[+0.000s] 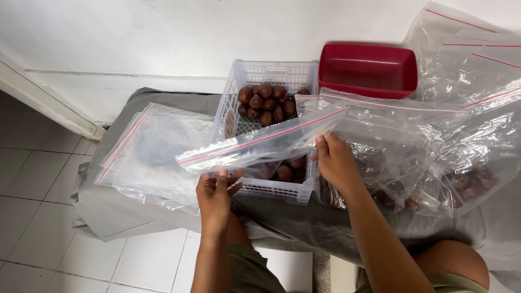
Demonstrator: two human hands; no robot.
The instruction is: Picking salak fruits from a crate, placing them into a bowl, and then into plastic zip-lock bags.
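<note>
Grey cloth; clear red-striped zip bag between left hand and right hand

The basket stands between the flat bags on its left and the filled bags on its right; the tub is behind them.

We've got a clear zip bag with a red seal stripe held flat over the basket, a stack of the same empty bags lying at left, and filled bags piled at right, brown fruit showing through.
</note>
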